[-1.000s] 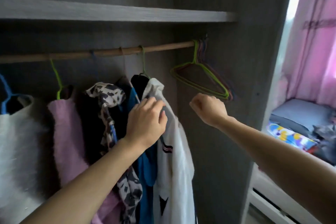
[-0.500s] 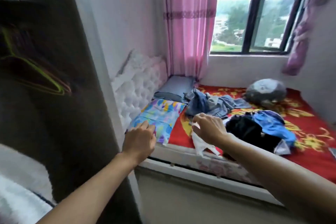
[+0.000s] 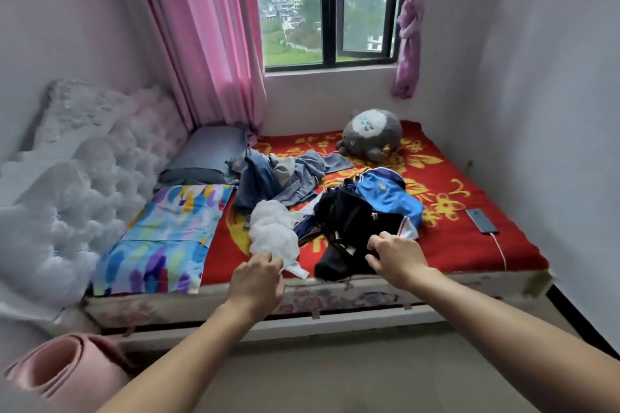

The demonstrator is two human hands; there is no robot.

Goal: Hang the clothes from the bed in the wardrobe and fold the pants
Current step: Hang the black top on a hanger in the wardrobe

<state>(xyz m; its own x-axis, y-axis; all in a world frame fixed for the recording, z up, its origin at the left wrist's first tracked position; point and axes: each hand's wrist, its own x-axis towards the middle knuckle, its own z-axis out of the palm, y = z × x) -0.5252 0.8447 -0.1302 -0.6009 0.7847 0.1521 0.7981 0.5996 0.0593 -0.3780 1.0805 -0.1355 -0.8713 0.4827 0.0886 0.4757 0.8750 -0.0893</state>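
A heap of clothes lies on the red flowered bed point(image 3: 469, 245). Nearest the front edge is a white fluffy garment point(image 3: 273, 231). My left hand point(image 3: 258, 277) pinches its lower hem. To the right lies a black garment point(image 3: 349, 228), and my right hand point(image 3: 394, 256) curls its fingers and thumb into the near side of it. A blue and white jacket point(image 3: 389, 196) lies behind the black one. Grey-blue pants and tops point(image 3: 278, 178) are bunched further back. The wardrobe is out of view.
A colourful pillow point(image 3: 161, 238) and a grey pillow point(image 3: 208, 157) lie by the white tufted headboard point(image 3: 77, 184). A grey plush toy point(image 3: 370, 134) sits near the window. A phone on a cable point(image 3: 481, 221) lies at the bed's right side. A rolled pink mat point(image 3: 60, 375) stands at lower left.
I have turned from the wardrobe rail to face the bed. Both hands came off the hanging clothes and reached down onto the white and black garments.
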